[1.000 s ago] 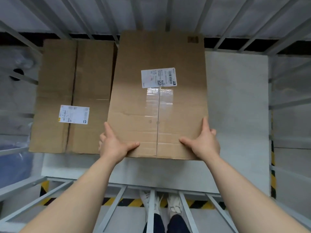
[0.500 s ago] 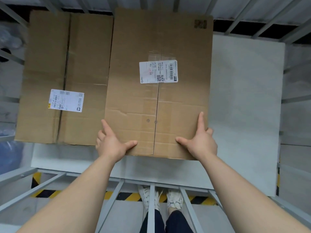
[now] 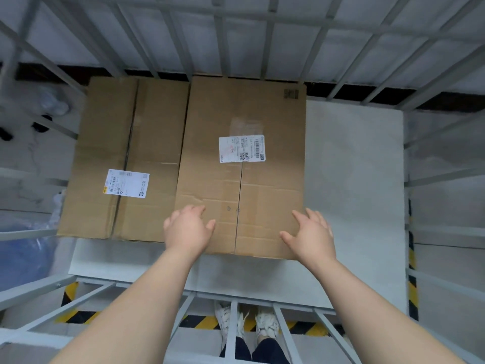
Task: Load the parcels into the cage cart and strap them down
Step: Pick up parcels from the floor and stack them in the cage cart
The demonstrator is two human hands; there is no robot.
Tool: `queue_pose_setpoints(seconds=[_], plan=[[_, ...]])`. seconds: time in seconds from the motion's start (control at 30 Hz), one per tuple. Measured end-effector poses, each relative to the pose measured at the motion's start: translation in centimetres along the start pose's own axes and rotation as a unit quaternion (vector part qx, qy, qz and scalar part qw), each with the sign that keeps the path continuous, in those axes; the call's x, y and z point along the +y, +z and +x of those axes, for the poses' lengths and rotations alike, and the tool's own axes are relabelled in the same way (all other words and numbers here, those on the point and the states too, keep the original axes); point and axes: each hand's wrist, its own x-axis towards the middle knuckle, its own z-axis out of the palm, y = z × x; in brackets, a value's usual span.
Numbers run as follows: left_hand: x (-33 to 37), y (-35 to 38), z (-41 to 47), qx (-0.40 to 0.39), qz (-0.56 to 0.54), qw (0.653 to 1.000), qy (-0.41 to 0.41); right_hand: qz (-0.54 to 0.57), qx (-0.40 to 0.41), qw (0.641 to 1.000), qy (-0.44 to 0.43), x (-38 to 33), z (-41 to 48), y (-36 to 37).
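1. The taped brown cardboard parcel (image 3: 273,206) lies flat on the grey metal cage cart (image 3: 354,179) floor, tight beside another brown cardboard parcel (image 3: 147,143).
2. The left hand (image 3: 187,228) and right hand (image 3: 311,236) sit over its near edge, fingers (image 3: 299,216) released, grasping nothing.
3. Best to square it against its neighbour, keeping the right side free.

Print on left label (image 3: 126,183) and right label (image 3: 242,149) is rendered too small to be read; blue object (image 3: 23,248) is blurred and cut by left edge.
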Motion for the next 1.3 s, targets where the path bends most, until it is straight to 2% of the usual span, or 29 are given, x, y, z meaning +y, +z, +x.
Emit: queue_pose_setpoints(seconds=[0.23,0.4,0.67,0.97,1.17,1.3], plan=[[7.4,-11.2,-6.9,0.043,-0.011,0.993,0.108,0.043,0.075,0.996,-0.02,0.5,-7.9,-11.7],[13.7,-18.7,-13.8,0.095,0.015,0.972,0.213,0.071,0.156,0.985,-0.031,2.0,-15.8,-19.5],[21.0,-23.6,-27.0,0.116,0.082,0.914,0.38,0.132,0.26,0.955,0.056,8.2,-30.7,-25.9],[31.2,-21.1,-42.4,0.089,0.091,0.829,0.544,0.204,0.358,0.893,0.181,19.9,-46.0,-26.8],[38.9,-14.5,-53.7,0.054,0.123,0.771,0.622,0.24,0.378,0.847,0.286,31.0,-54.5,-24.1],[44.6,-8.5,-61.1,0.02,0.128,0.753,0.644,0.256,0.375,0.821,0.347,39.6,-60.1,-22.0]])
